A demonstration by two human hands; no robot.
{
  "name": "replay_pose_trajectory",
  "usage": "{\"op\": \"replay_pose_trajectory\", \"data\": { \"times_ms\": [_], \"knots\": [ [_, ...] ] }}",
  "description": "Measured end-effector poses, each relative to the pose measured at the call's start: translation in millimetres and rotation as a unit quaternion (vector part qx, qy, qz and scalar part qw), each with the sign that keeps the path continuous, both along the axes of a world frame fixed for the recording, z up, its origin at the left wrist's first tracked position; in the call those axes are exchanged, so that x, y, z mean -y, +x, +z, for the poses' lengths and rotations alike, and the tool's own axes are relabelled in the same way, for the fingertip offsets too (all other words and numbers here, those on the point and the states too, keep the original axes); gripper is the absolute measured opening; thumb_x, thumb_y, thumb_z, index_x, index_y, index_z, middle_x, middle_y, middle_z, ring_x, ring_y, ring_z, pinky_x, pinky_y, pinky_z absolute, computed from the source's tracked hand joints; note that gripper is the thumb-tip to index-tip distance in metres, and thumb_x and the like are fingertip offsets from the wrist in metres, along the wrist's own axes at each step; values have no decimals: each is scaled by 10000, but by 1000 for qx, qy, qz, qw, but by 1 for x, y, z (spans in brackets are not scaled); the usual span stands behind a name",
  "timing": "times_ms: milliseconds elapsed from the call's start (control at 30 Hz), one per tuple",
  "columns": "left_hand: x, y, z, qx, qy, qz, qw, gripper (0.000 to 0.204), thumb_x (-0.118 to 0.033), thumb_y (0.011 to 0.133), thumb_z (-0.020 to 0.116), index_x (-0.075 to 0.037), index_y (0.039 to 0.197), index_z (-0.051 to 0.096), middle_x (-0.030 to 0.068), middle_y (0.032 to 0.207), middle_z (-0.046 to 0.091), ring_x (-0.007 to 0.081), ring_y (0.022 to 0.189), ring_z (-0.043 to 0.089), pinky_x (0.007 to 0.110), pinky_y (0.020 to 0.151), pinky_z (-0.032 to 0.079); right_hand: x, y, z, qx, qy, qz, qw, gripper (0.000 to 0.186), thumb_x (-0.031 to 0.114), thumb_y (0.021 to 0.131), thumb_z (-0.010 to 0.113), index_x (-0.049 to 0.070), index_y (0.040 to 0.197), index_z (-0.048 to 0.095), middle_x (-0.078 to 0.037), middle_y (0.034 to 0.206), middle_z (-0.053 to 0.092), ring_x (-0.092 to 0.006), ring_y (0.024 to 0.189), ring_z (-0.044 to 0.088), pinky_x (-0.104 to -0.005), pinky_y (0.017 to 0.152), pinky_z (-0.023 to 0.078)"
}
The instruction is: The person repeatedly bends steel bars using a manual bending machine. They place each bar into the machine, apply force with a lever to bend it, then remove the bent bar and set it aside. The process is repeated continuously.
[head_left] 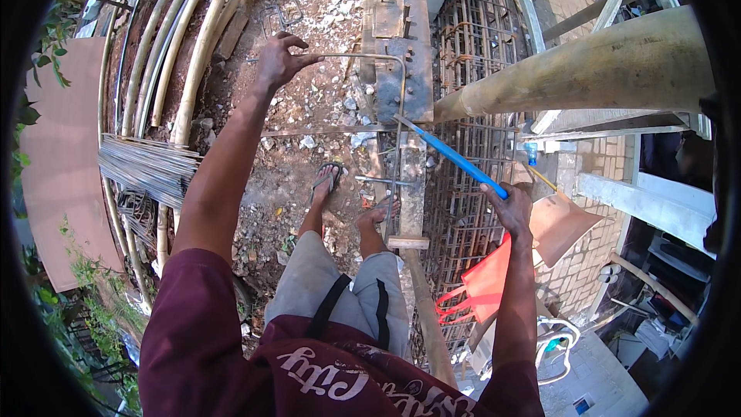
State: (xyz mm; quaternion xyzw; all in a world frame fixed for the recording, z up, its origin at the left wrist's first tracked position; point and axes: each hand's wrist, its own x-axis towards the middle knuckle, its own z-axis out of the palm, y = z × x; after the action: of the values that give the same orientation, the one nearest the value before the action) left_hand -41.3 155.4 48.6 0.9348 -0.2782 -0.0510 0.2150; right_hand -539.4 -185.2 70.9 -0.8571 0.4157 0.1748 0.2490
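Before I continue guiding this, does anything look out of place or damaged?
Rubble litters the ground around the sandaled left foot, making untidy footing. A red bag looks odd lying by the rebar cages, being no building material.

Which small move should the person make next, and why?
Probably the right hand should lever the blue bar gently: its tip appears to meet the bent rod over the metal plate, while the left hand touches the rod's other arm.

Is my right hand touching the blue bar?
Touching: the head view shows the right hand closed around the near end of the blue bar.
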Motion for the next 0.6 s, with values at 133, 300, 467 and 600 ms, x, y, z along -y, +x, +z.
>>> {"op": "replay_pose_trajectory", "data": {
  "times_ms": [133, 300, 467, 600],
  "knots": [
    [-1, -140, 5, -159, -128, 44, 978, 642, -493, 919, 840, -99, 1398, 673, 188, 1425, 615, 343, 1303, 623, 510, 1123, 533, -7, 2, -6, 0, -42, -24, 999, 717, 786, 837, 747, 70, 800, 779, -160, 622, 660, -375, 674, 707, -525, 687, 531],
    [1, -346, -35, -702, -266, 131, 647, 684, -615, 1102, 528, 4, 1358, 662, 115, 1035, 752, 168, 987, 723, 356, 894, 578, -12, -13, -10, 17, -76, -25, 997, 709, 770, 837, 762, 64, 777, 770, -133, 571, 622, -346, 602, 670, -507, 647, 508],
    [-18, -317, -32, -612, -173, 32, 771, 595, -535, 1146, 486, -13, 1033, 747, 21, 677, 551, 141, 578, 518, 358, 537, 430, -112, 13, 22, -13, -63, -156, 986, 708, 782, 847, 745, 81, 906, 822, -114, 564, 617, -309, 580, 658, -493, 622, 498],
    [-70, -155, -12, -522, 51, -137, 840, 667, -572, 1128, 484, 26, 933, 707, 126, 719, 670, 259, 709, 662, 424, 721, 530, -299, 63, -6, 22, -84, -357, 930, 740, 768, 922, 669, 46, 901, 830, -208, 656, 693, -418, 672, 714, -545, 680, 529]
  ]
}}
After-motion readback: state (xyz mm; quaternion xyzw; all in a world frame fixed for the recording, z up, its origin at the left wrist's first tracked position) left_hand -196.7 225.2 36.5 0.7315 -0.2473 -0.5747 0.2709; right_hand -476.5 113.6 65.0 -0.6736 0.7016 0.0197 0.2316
